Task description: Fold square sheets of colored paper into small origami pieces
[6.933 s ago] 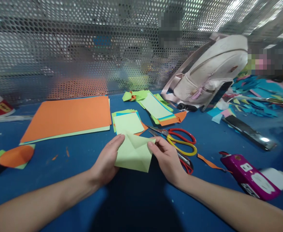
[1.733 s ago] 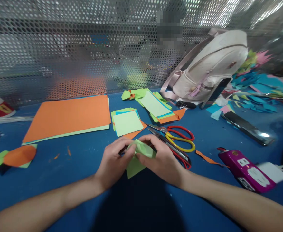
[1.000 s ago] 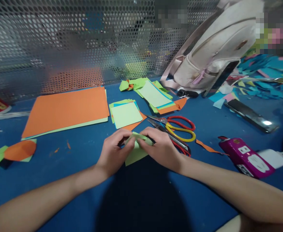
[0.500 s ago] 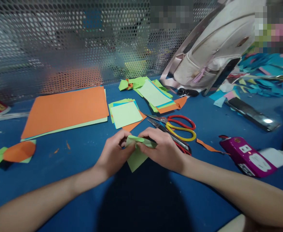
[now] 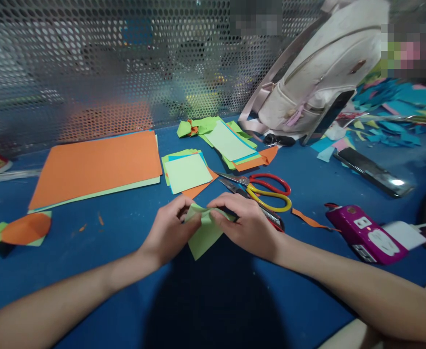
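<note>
A light green sheet of paper (image 5: 202, 237) is pinched between both hands, one corner pointing down toward me. My left hand (image 5: 172, 225) grips its left side, thumb in front and fingers partly hidden behind. On the right side, my right hand (image 5: 247, 223) holds it the same way. The paper's upper edge bends between the thumbs. Just beyond lies a stack of small paper squares (image 5: 188, 173), pale green on top. Scissors (image 5: 267, 191) with red and yellow handles lie beyond my right hand, over a second tool (image 5: 276, 220) partly hidden by that hand.
Large orange sheets (image 5: 96, 167) lie at left, near cut orange and green pieces (image 5: 25, 229). More paper strips (image 5: 232, 140) sit by the perforated metal panel (image 5: 107, 72). At right are a backpack (image 5: 314, 82), a dark glossy case (image 5: 374, 172) and a purple power strip (image 5: 367, 235) with a white charger.
The top edge of the green paper, which was curled over toward me, now stands flatter between the thumbs. My hands stay in nearly the same place; the view has shifted slightly.
</note>
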A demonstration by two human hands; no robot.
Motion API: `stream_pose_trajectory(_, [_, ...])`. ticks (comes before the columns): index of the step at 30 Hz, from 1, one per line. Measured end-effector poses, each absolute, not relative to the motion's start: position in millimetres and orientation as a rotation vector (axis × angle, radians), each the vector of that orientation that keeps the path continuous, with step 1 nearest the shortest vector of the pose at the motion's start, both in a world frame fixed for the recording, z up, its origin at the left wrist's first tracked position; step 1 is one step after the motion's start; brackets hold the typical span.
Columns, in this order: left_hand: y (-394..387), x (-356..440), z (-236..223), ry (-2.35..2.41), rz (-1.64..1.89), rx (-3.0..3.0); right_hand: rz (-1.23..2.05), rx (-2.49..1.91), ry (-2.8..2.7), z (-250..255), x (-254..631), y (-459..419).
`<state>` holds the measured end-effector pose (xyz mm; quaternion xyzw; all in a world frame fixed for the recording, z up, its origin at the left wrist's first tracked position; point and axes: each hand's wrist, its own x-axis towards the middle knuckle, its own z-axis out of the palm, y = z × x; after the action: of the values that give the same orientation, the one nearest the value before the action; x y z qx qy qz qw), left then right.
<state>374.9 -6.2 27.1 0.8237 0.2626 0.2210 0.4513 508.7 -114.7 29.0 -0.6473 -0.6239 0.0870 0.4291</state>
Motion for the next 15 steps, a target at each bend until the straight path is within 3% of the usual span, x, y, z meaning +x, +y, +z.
stream_pose_trajectory(15, [-4.5, 374.5, 27.4, 0.537, 0.477, 2.09, 0.263, -1.634, -1.494, 24.0, 503.0, -111.8])
